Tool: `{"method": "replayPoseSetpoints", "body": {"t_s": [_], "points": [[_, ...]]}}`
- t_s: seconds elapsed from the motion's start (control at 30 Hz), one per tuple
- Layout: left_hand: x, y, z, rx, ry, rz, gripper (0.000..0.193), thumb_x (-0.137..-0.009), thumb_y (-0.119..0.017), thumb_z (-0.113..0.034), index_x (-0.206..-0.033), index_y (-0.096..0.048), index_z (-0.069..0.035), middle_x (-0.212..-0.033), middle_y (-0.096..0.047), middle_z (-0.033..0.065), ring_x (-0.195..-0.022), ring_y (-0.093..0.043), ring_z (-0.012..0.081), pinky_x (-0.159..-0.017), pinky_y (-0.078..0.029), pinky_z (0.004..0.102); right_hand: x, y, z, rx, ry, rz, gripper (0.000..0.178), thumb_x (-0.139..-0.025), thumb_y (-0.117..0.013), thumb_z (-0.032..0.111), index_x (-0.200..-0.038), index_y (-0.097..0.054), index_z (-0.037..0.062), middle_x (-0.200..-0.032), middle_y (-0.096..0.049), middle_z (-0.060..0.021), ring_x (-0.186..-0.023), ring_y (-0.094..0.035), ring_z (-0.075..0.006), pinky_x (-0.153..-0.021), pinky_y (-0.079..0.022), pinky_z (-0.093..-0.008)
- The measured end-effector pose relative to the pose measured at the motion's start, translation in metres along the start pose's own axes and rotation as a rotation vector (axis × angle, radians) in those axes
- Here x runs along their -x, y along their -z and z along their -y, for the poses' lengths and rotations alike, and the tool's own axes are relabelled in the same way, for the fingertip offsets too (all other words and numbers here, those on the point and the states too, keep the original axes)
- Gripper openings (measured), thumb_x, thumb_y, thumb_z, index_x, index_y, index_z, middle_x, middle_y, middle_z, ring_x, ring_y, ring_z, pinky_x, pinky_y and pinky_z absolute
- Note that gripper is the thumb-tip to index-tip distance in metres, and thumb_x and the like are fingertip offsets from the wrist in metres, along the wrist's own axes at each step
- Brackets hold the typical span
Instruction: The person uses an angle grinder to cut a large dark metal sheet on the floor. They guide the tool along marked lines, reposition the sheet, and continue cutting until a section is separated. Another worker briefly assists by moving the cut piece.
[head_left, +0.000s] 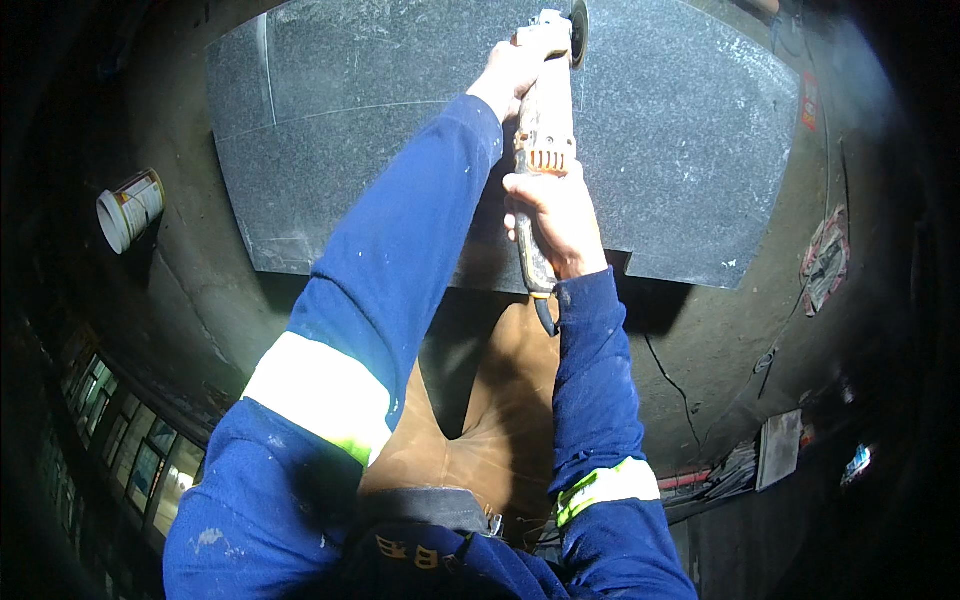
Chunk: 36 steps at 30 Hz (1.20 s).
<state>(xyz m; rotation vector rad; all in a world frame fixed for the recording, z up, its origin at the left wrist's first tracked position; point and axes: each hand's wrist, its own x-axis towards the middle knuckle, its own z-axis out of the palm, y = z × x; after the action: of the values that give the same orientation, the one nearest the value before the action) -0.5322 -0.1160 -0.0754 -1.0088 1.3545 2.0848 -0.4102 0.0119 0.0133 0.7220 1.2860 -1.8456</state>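
Both my hands are on an angle grinder (pixel 547 115), worn and dusty, which lies lengthwise away from me over a dark grey speckled stone slab (pixel 680 130). My left hand (pixel 510 72) is closed round its front end, near the head. Farther back, my right hand (pixel 560 215) wraps the rear handle, thumb on the near side. The round disc (pixel 579 35) stands edge-on at the tool's right front; whether it touches the slab I cannot tell. A dark cord (pixel 545 316) leaves the handle's end. Pale scratch lines and dust mark the slab.
A white bucket (pixel 130 212) lies tipped on the floor at left. To the right are a crumpled rag (pixel 826 262) and a cable (pixel 672 383) across the floor. Flat panels (pixel 779 450) lean at lower right. The slab's near edge has a step beside my right forearm.
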Motion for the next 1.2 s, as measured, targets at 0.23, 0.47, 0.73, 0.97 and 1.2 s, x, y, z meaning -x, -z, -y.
{"method": "replayPoseSetpoints", "body": {"t_s": [0.23, 0.47, 0.73, 0.97, 1.2], "points": [[0.024, 0.002, 0.016, 0.007, -0.029, 0.032, 0.044, -0.086, -0.078, -0.037, -0.110, -0.066, -0.002, -0.091, -0.069, 0.0084, -0.076, -0.070, 0.0170, -0.069, -0.062, 0.0372, 0.028, -0.001, -0.011, -0.008, -0.050, -0.033, 0.052, -0.086, -0.077, 0.006, -0.123, -0.040, 0.0040, -0.083, -0.062, -0.0099, -0.057, -0.064, -0.0191, -0.047, -0.056, -0.0320], [0.022, 0.001, 0.014, 0.012, -0.035, 0.015, 0.041, -0.086, -0.079, -0.036, -0.107, -0.068, -0.003, -0.091, -0.070, 0.0084, -0.076, -0.070, 0.0170, -0.068, -0.062, 0.0371, 0.023, 0.001, -0.014, -0.038, -0.061, -0.009, 0.052, -0.087, -0.076, 0.004, -0.124, -0.040, 0.0034, -0.084, -0.061, -0.0099, -0.058, -0.064, -0.0185, -0.048, -0.056, -0.0320], [0.000, 0.000, 0.001, -0.028, -0.057, 0.011, 0.049, -0.087, -0.078, -0.041, -0.112, -0.067, 0.000, -0.094, -0.071, 0.0108, -0.078, -0.071, 0.0192, -0.069, -0.062, 0.0373, -0.004, -0.002, 0.003, 0.008, -0.018, -0.024, 0.047, -0.086, -0.076, 0.003, -0.120, -0.045, 0.0014, -0.086, -0.061, -0.0093, -0.060, -0.064, -0.0177, -0.048, -0.057, -0.0315], [0.007, -0.004, 0.004, -0.019, -0.062, 0.008, 0.050, -0.086, -0.078, -0.041, -0.111, -0.066, 0.001, -0.093, -0.070, 0.0114, -0.078, -0.071, 0.0202, -0.070, -0.062, 0.0383, 0.002, 0.001, 0.003, 0.013, -0.027, -0.007, 0.039, -0.086, -0.075, 0.005, -0.114, -0.049, 0.0005, -0.077, -0.062, -0.0095, -0.054, -0.064, -0.0189, -0.046, -0.055, -0.0315], [0.028, 0.000, 0.015, 0.019, 0.000, 0.027, 0.039, -0.088, -0.078, -0.034, -0.107, -0.067, -0.002, -0.089, -0.070, 0.0083, -0.074, -0.070, 0.0169, -0.067, -0.062, 0.0366, 0.028, 0.002, -0.011, -0.018, -0.058, -0.026, 0.053, -0.087, -0.075, 0.005, -0.125, -0.039, 0.0034, -0.083, -0.062, -0.0106, -0.056, -0.064, -0.0193, -0.047, -0.055, -0.0322]]}}
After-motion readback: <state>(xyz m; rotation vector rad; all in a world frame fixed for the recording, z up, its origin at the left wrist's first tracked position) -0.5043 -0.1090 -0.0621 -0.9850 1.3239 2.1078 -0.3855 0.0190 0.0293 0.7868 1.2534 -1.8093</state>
